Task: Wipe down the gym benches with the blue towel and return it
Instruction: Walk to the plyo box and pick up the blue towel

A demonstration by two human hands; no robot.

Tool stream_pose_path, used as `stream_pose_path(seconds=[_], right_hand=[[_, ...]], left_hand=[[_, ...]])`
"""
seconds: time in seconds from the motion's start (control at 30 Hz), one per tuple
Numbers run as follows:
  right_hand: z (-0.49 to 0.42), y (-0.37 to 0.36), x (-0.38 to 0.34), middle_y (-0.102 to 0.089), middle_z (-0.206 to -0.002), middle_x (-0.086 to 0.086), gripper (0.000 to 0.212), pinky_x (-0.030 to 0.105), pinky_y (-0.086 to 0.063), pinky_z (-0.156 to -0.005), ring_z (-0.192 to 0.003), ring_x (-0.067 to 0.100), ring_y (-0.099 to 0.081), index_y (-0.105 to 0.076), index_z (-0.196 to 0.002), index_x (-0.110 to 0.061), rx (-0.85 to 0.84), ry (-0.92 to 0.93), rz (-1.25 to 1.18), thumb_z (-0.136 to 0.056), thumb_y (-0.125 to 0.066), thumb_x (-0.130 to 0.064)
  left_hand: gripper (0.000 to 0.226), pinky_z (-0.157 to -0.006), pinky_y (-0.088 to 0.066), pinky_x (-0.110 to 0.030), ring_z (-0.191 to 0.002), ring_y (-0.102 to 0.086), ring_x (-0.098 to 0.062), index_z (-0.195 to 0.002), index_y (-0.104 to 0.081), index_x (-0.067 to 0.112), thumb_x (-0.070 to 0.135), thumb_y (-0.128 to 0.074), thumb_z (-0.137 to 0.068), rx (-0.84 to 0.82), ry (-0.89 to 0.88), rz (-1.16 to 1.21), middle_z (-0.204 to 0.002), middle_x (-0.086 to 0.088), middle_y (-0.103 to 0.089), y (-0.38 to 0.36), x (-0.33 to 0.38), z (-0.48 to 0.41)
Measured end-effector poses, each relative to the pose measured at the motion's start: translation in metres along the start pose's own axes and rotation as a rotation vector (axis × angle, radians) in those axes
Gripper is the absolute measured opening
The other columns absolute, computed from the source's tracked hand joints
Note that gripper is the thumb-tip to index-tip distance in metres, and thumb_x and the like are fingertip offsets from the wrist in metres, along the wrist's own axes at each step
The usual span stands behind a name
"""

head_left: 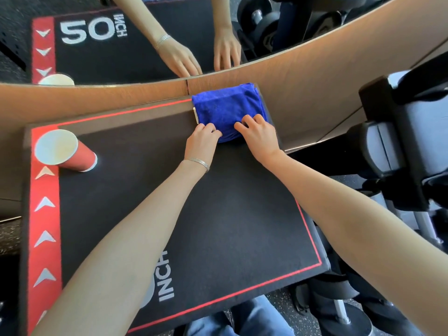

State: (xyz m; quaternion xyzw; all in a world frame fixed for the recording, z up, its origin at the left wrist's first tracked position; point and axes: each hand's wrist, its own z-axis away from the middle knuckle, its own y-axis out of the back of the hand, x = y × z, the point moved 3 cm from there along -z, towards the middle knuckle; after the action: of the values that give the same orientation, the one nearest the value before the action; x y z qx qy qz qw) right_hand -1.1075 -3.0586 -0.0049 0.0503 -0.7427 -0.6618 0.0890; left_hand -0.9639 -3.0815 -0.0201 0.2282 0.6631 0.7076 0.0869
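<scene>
A folded blue towel (228, 110) lies at the far right corner of a black padded box top (194, 202) with red trim and white "INCH" lettering. My left hand (202, 141) curls its fingers onto the towel's near left edge. My right hand (259, 134) grips the towel's near right edge with bent fingers. Both forearms reach across the black surface, and a thin bracelet sits on the left wrist.
A red paper cup (64, 151) stands near the box's far left corner. A wooden ledge (97, 98) and a mirror (145, 40) run behind the box. A grey and black bench (407, 146) stands to the right, dumbbells (344, 309) below it.
</scene>
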Motion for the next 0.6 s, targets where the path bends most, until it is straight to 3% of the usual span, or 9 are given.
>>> stream_pose_path(seconds=[0.1, 0.27, 0.33, 0.43, 0.6], right_hand=[[0.022, 0.005, -0.007, -0.064, -0.076, 0.004, 0.029, 0.025, -0.038, -0.042, -0.059, 0.022, -0.056, -0.069, -0.083, -0.013, 0.044, 0.024, 0.031, -0.06, -0.075, 0.004], [0.073, 0.009, -0.018, -0.065, -0.076, 0.002, 0.031, 0.025, -0.042, -0.041, -0.058, 0.023, -0.057, -0.07, -0.082, -0.015, 0.086, 0.037, -0.023, -0.059, -0.073, 0.006], [0.096, 0.011, -0.026, -0.066, -0.077, 0.001, 0.031, 0.025, -0.04, -0.041, -0.059, 0.023, -0.057, -0.07, -0.08, -0.016, 0.1, 0.028, -0.037, -0.059, -0.072, 0.007], [0.134, 0.013, -0.04, -0.066, -0.077, 0.001, 0.033, 0.025, -0.041, -0.041, -0.059, 0.023, -0.056, -0.069, -0.078, -0.015, 0.125, 0.018, -0.064, -0.057, -0.068, 0.011], [0.201, 0.016, -0.066, -0.067, -0.083, 0.002, 0.034, 0.027, -0.046, -0.045, -0.064, 0.023, -0.059, -0.069, -0.082, -0.015, 0.133, -0.011, -0.104, -0.061, -0.064, 0.011]], left_hand=[[0.035, -0.081, -0.046, -0.033, -0.106, -0.047, -0.025, -0.123, -0.059, 0.012, 0.002, -0.049, -0.091, 0.013, -0.032, 0.007, -0.118, -0.007, -0.056, 0.002, 0.003, 0.018], [0.031, -0.074, -0.047, -0.031, -0.104, -0.048, -0.023, -0.119, -0.061, 0.014, 0.006, -0.049, -0.092, -0.067, -0.084, 0.014, -0.117, -0.005, -0.055, 0.0, 0.021, 0.076], [0.022, -0.059, -0.047, -0.026, -0.09, -0.056, -0.02, -0.103, -0.07, 0.015, 0.007, -0.065, -0.082, -0.049, -0.121, 0.006, -0.101, -0.003, -0.062, 0.009, 0.031, 0.105], [0.025, -0.034, -0.038, -0.019, -0.058, -0.058, -0.013, -0.069, -0.074, 0.019, 0.009, -0.088, -0.051, -0.049, -0.215, -0.048, -0.068, 0.004, -0.063, 0.02, 0.044, 0.146], [0.024, -0.032, -0.039, -0.021, -0.053, -0.058, -0.014, -0.065, -0.073, 0.019, 0.008, -0.089, -0.05, -0.032, -0.318, -0.022, -0.065, 0.005, -0.064, 0.02, 0.049, 0.201]])
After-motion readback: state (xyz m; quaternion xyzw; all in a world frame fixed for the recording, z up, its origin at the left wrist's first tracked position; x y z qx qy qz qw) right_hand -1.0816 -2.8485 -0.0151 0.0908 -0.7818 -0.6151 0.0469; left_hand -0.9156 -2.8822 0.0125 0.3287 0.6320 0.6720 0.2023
